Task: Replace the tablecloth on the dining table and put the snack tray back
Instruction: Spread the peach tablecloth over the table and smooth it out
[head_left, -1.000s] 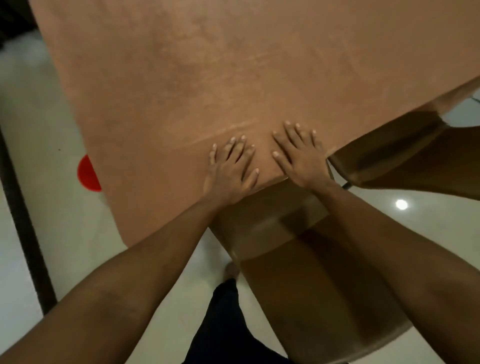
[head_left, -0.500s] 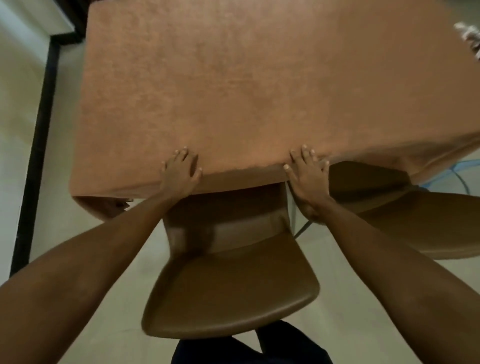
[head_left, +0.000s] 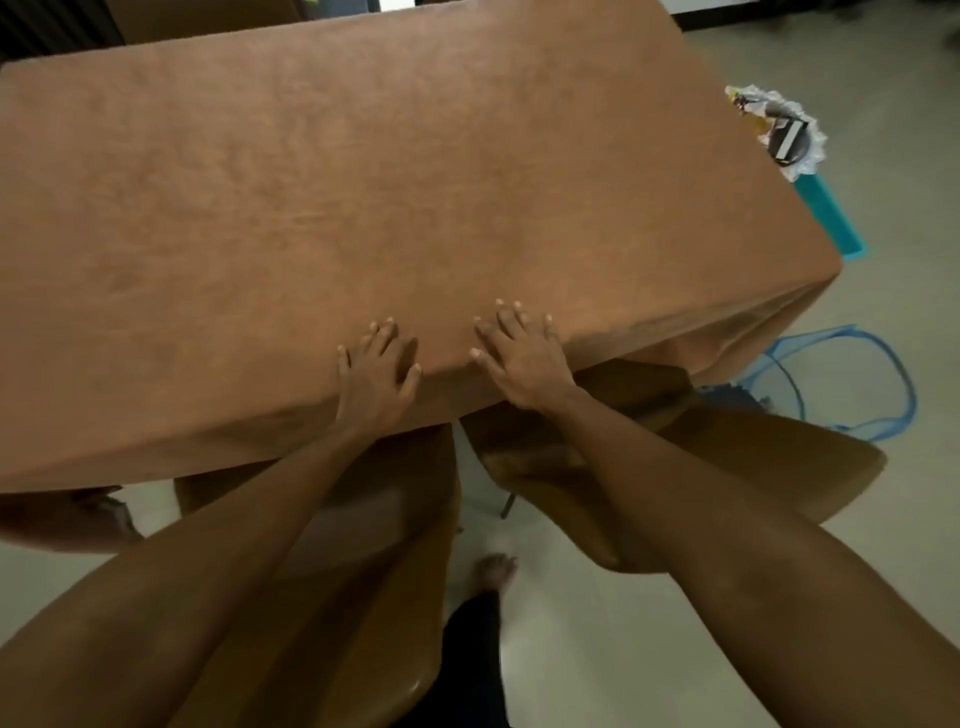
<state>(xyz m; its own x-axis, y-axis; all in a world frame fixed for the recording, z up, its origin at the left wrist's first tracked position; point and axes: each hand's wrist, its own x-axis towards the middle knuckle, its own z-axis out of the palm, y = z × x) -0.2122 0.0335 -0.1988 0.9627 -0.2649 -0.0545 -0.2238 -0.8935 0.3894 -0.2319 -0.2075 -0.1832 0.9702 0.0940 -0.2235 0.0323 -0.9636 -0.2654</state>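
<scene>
Floor tiles (head_left: 924, 545) frame the tablecloth (head_left: 415, 182), draped smooth. Left grip (head_left: 376, 379) and right grip (head_left: 524, 364), fingers spread flat, have slid together along its near edge; snack tray (head_left: 784, 135) waits upper right.

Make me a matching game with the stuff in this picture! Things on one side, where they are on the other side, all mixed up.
Things:
1. tablecloth
2. left hand
3. snack tray
4. blue hoop

Places:
A. on the floor, to the right of the table
B. spread over the whole table top
C. past the table's far right corner, by a teal thing
D. pressed flat on the cloth at the near edge

Pairs: 1-B, 2-D, 3-C, 4-A
</scene>
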